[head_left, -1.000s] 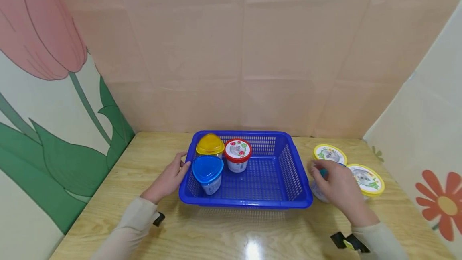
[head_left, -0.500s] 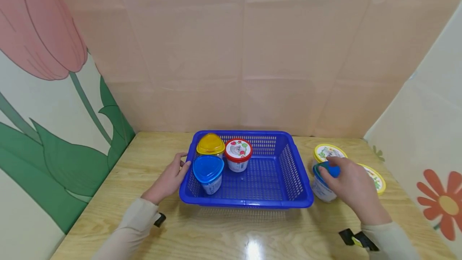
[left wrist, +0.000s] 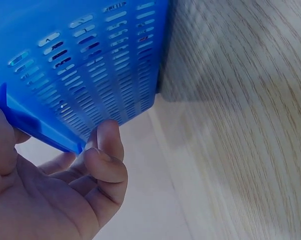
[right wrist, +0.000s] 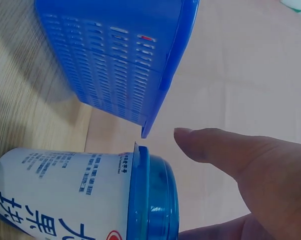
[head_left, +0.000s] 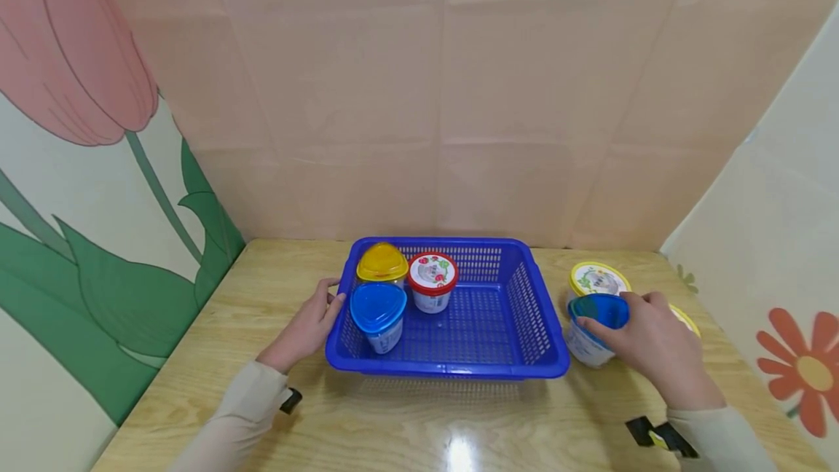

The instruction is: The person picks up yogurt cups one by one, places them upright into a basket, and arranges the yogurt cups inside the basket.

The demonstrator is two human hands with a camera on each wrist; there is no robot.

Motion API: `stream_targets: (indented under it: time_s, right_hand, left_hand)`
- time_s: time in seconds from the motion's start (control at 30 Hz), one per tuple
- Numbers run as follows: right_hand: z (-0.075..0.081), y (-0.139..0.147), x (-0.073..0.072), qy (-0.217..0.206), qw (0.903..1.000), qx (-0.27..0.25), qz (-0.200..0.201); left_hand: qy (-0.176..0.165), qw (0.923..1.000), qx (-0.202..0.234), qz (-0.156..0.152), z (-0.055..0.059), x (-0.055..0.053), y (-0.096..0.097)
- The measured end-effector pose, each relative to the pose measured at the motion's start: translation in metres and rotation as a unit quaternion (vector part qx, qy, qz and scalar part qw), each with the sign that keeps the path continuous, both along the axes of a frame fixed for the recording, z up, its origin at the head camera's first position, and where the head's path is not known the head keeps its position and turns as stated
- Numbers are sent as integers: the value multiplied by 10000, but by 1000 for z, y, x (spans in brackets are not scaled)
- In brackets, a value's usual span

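A blue mesh basket (head_left: 452, 370) stands on the table, and my left hand (head_left: 306, 323) grips its left rim. In the left wrist view the basket's rim passes between the thumb and fingers of that hand (left wrist: 65, 195), whose fingers curl loosely outside the wall. My right hand (head_left: 658, 344) is spread beside a white cup with a blue lid (head_left: 599, 312), right of the basket. In the right wrist view the thumb (right wrist: 205, 145) stays apart from the cup's lid (right wrist: 160, 200); whether the other fingers touch it is hidden. The cup is upright on the table.
Inside the basket, at its left, are a yellow-lidded tub (head_left: 382, 262), a blue-lidded cup (head_left: 378, 312) and a red-lidded cup (head_left: 432, 275). A yellow-rimmed tub (head_left: 599, 279) stands behind the right cup; another yellow lid (head_left: 684, 319) shows partly behind my right hand.
My right hand has shifted right and its fingers have opened wider, uncovering more of the blue lid and hiding more of the rightmost yellow lid. My left hand stays on the rim.
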State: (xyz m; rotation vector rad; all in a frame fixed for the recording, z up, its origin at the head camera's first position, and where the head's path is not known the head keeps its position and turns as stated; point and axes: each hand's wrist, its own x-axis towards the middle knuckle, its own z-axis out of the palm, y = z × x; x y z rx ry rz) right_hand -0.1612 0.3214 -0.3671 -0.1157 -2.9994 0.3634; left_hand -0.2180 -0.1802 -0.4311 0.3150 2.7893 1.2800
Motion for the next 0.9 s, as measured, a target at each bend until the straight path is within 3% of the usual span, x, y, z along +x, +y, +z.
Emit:
stream_targets:
  time_s: [0.33,0.9]
  right_hand:
    - [-4,6,-1,-416,9991,-53,-102]
    - [-4,9,-8,-535,9985,38,-147]
  left_hand:
    - [-98,9999,-28,47,-3,0,0]
    - [-145,9998,-83,-53,2,2,-1]
